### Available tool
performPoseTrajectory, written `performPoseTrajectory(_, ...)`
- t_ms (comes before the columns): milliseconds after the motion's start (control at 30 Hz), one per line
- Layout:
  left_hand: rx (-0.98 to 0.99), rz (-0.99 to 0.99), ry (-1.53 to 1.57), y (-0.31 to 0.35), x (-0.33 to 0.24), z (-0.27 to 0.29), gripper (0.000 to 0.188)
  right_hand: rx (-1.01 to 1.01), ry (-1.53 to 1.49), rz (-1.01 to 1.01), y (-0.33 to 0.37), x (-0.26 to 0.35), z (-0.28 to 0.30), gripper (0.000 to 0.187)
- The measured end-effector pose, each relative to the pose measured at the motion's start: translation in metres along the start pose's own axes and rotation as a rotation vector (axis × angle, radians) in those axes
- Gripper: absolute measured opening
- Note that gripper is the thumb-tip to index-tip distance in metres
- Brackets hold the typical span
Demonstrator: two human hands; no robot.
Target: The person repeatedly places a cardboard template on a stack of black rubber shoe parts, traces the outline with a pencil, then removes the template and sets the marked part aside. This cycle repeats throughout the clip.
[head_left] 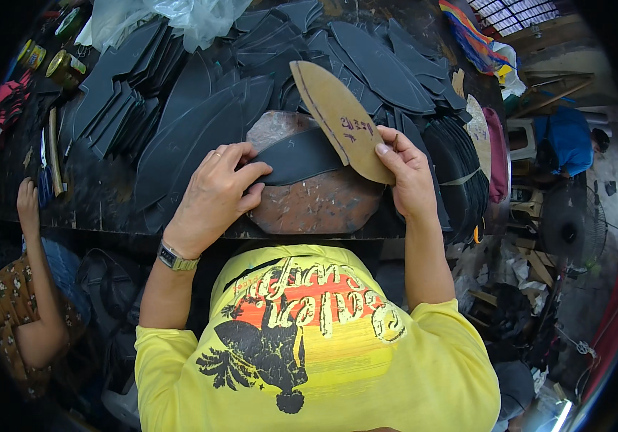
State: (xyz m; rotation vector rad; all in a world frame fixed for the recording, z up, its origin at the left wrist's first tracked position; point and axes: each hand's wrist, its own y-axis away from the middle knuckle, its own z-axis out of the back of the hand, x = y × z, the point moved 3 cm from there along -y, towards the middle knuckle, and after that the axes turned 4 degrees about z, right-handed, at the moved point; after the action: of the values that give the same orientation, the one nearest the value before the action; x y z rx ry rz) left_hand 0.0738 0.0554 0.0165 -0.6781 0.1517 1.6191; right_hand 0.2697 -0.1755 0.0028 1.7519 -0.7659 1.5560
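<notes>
A brown, sole-shaped cardboard pattern [327,108], with a dark line along one edge and handwriting on it, is tilted up in my right hand [411,174]. The thumb lies on its face near the lower end, and the fingers are behind. Partly under the pattern, a dark grey sheet piece [296,157] rests on a reddish-brown stone block [316,205]. Its left end is pinched between the thumb and fingers of my left hand [220,180]. The pattern hides the piece's right end.
Stacks of dark cut pieces [211,122] surround the block. A bundle of rounded pieces [458,173] is tied at the right. Clear plastic [197,18] lies at the back, with jars [64,68] and scissors [46,169] at the left. Another person's hand [28,201] touches the table's left edge.
</notes>
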Motion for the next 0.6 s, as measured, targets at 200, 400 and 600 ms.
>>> performPoseTrajectory(200,0.101,-0.075,0.048,0.008,0.008,0.012,0.029,0.090,0.124,-0.006,0.012,0.001,-0.007,0.035)
performPoseTrajectory(400,0.119,-0.177,0.128,0.004,0.010,0.014,0.027,0.140,0.046,0.008,0.012,0.002,-0.006,0.035)
performPoseTrajectory(600,-0.047,-0.122,-0.147,0.031,-0.014,0.003,0.032,0.303,0.509,0.013,0.019,-0.002,-0.018,0.032)
